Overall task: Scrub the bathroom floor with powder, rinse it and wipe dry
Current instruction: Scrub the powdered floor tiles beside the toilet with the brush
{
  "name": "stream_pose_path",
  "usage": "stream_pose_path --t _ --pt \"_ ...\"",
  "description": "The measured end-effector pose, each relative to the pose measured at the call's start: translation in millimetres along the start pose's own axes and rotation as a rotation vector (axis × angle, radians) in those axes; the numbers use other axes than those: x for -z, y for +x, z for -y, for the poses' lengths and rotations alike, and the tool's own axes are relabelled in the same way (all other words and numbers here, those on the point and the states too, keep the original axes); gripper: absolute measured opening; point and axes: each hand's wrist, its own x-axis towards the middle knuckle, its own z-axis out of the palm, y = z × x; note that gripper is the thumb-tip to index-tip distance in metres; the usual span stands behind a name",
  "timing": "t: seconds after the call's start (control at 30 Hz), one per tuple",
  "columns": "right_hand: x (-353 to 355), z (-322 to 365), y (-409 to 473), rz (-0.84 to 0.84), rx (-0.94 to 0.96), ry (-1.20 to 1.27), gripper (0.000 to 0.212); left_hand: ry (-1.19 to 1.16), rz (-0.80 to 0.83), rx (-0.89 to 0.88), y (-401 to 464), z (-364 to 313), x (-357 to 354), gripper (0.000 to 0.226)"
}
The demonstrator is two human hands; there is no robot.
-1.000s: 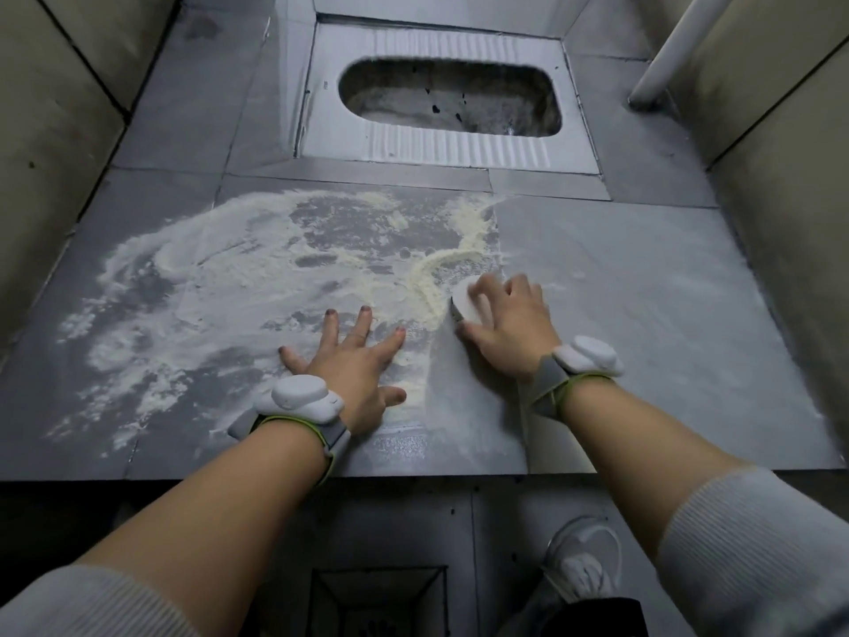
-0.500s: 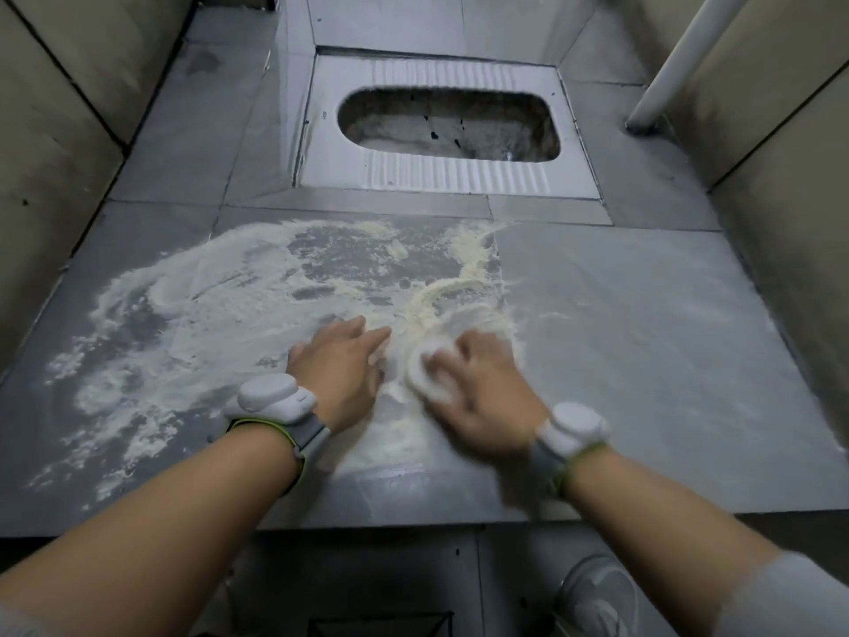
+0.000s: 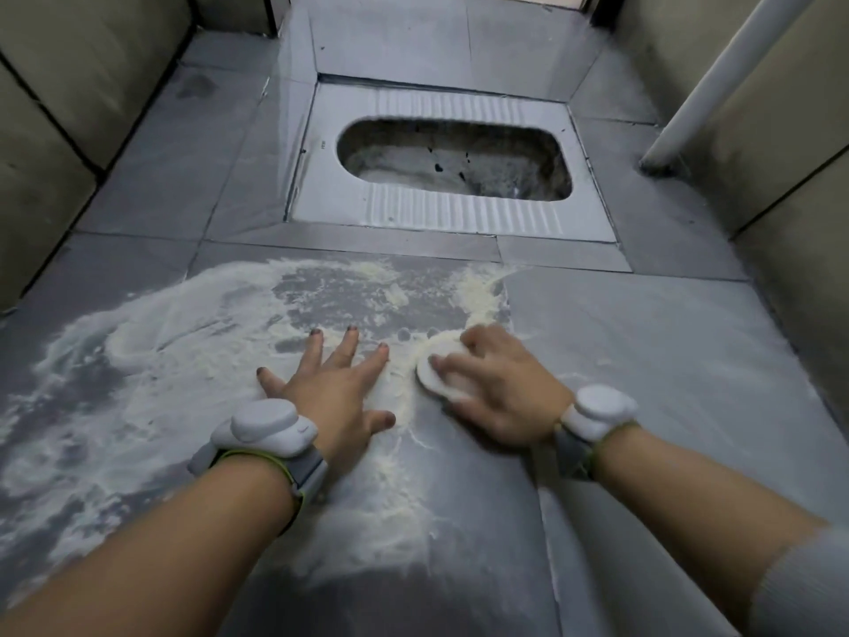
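Pale yellowish powder lies smeared across the grey tiled bathroom floor, just short of a steel squat toilet pan between beige tiled walls. The left hand presses flat, fingers spread, in the powder; the right hand grips a white round scrubbing pad on the floor.

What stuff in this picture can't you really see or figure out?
1. The white scrubbing pad, head view: the right hand covers most of it and is motion-blurred, so its full shape is unclear.
2. The floor under the left hand: the flat palm hides it.
3. The white pipe: the top edge cuts it off.
4. The dark specks in the squat toilet basin: too small to identify.
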Motion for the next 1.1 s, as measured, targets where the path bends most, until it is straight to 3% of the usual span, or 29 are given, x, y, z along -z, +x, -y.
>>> stream_pose_path --t 0.1,0.17,0.3,0.43,0.5,0.57,0.67,0.73,0.8,0.93,1.0,1.1 --pt "7 -38 47 -0.129 -0.425 -0.094 0.038 0.008 0.015 0.003 -3 -2 1 0.080" --pt "13 -43 68 -0.099 -0.638 -0.135 0.033 0.018 0.017 0.009 -5 -4 1 0.079" --pt "27 -10 46 -0.160 -0.359 -0.020 0.041 0.018 0.024 0.006 -4 -2 3 0.078" --pt "19 17 -5 0.118 0.014 0.040 0.047 0.022 0.023 0.007 -4 -4 3 0.079" --pt "11 7 -9 0.154 0.095 0.050 0.045 0.023 0.024 0.009 -3 -4 2 0.079" --pt "7 -18 10 0.053 0.026 0.024 0.044 0.017 0.023 0.007 -3 -3 2 0.078" --pt "12 -54 51 -0.107 -0.451 -0.120 0.040 0.001 0.029 0.005 -3 -3 2 0.079" --pt "16 -51 52 -0.153 -0.604 -0.065 0.041 0.001 0.036 -0.006 -4 -3 3 0.080" --pt "23 -33 23 -0.174 -0.469 0.012 0.043 -0.029 0.014 -0.018 -4 0 8 0.076" --pt "33 -1 -62 0.118 -0.081 0.056 0.047 -0.076 -0.116 -0.088 2 -4 20 0.054" --pt "32 -7 -71 0.142 -0.037 0.063 0.046 -0.063 -0.094 -0.091 5 -12 15 0.060" --pt "25 -43 -38 0.032 -0.148 -0.012 0.045 -0.008 -0.076 -0.061 9 -21 -1 0.066"
